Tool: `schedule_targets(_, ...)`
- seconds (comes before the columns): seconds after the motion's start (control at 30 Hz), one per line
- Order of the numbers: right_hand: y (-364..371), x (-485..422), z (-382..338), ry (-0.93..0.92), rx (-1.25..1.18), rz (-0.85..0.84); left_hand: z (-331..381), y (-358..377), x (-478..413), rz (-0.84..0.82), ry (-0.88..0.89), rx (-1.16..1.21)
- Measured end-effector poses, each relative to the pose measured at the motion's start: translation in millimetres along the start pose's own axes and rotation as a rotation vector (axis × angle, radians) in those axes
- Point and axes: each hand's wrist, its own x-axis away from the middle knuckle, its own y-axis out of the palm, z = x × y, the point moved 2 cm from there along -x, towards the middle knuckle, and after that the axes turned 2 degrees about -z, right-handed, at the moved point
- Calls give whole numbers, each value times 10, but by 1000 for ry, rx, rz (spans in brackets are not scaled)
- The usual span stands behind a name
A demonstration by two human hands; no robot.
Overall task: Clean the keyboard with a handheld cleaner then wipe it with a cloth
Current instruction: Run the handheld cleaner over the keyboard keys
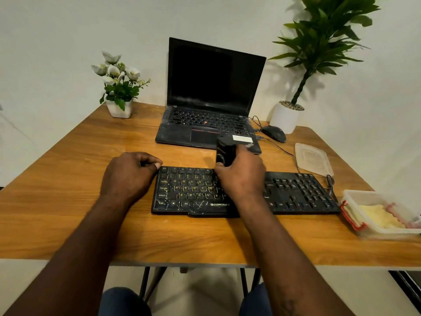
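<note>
- On the wooden table (68, 179), close to its near edge, a black keyboard (296, 192) lies flat and square to the seated person; its left half looks dusty and scratched.
- The right hand (241, 176) hovers over the middle of the keyboard, fingers and thumb wrapped firmly round a small black handheld cleaner (224, 151).
- The cleaner stands upright in that grip, over the keyboard's far edge. Whether its underside touches the keys is hidden by the hand.
- The left hand (128, 174) rests on the table just beside the keyboard's far left corner, fingers curled under into a fist with nothing in them, the thumb tip right at the keyboard's edge.
- A yellow cloth (378, 216) with red trim lies folded in a clear plastic container (355, 195) just past the keyboard's right end.
- The container's clear lid (313, 159) lies apart, behind the keyboard's right end.
- An open laptop (211, 87) with a dark screen sits behind the keyboard, with a black mouse (274, 133) to its right.
- A small pot of white flowers (118, 87) stands at the far left corner, and a leafy plant in a white pot (287, 117) at the far right.
</note>
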Motion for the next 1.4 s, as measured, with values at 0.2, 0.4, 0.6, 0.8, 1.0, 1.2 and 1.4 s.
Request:
schedule_targets(0.2,382,110,-601,-166,-92,-69,-15,-6,-20,-2,-2,5)
schedule_targets(0.4,367,-10,-616,-177,-283,-262,-6,-2,-2,7,-9,20)
schedule_targets(0.6,-128,-415,232,-71,-139,-273,-7,-20,-6,5,4,6)
schedule_targets(0.8,-566,-652,806,-35,-80,-215,7,-18,12,9,14,-3)
schedule_targets(1.0,-759,-823,1036,-65,75,-268,32,-17,19,19,24,-9)
schedule_targets(1.2,-636,-786,1002,-68,-37,-288,11,-14,4,9,7,-14)
schedule_targets(1.4,-778,-809,1070,-69,44,-335,35,-16,20,15,11,-2)
